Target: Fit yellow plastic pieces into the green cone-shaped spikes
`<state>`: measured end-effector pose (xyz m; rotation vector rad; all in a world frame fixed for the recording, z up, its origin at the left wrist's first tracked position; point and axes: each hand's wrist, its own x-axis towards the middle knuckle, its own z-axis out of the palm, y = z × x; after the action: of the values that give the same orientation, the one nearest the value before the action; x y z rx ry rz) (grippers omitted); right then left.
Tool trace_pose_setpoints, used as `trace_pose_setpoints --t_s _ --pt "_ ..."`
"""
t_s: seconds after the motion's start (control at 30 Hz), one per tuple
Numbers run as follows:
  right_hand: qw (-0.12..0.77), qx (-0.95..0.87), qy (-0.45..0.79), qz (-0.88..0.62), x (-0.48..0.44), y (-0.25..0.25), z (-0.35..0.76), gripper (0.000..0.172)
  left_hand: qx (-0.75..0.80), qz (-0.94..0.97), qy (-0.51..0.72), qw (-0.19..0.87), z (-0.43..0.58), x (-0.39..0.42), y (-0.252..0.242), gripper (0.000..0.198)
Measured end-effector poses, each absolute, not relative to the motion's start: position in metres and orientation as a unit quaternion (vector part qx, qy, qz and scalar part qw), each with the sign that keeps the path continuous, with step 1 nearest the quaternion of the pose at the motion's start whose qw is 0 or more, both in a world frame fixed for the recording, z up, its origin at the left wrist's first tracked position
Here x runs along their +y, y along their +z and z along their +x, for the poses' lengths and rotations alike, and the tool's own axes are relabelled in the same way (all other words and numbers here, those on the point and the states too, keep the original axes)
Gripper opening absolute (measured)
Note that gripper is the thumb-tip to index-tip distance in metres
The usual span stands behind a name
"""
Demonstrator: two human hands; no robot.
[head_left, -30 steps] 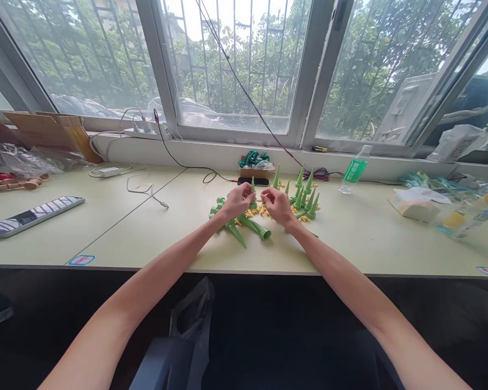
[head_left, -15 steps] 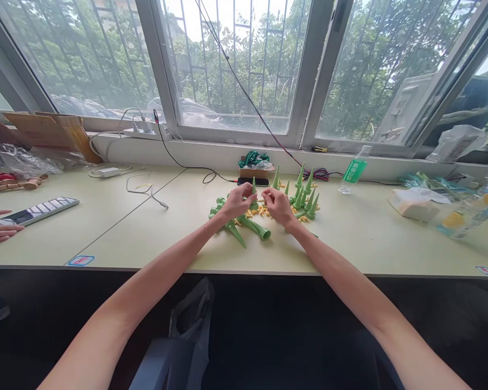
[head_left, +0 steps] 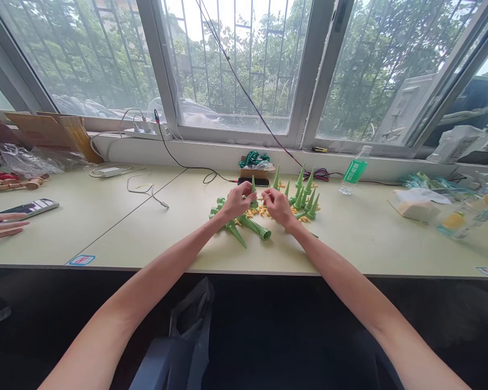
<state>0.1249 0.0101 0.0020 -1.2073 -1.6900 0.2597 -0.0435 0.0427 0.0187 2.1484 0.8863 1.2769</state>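
Left hand (head_left: 236,200): pinching green conical plastic spike (head_left: 253,186) | Right hand (head_left: 278,205): fingers curled, pinch indiscernible | Beneath both: pale-yellow flat tabletop (head_left: 350,238) | Beyond both: grey-framed glass windows (head_left: 236,81)

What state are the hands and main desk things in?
Left hand, holding an upright green spike
Right hand, curled, grip unclear
Spike cluster, mostly upright
Loose spikes, lying
Yellow pieces, scattered
Bottle, standing
Tissue box, tissue showing
Phone, partly behind another person's hand
White cable, one end loose

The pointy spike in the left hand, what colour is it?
The spike is green; the head view shows it.
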Motion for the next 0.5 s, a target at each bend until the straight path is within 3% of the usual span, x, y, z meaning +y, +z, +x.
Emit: trace_pose_setpoints --t_s 0.5 --pt "0.497 -0.734 0.114 -0.449 0.0125 -0.0005 0.1256 0.022 0.332 0.780 0.470 0.246 -0.0432 0.0425 0.0195 0.018"
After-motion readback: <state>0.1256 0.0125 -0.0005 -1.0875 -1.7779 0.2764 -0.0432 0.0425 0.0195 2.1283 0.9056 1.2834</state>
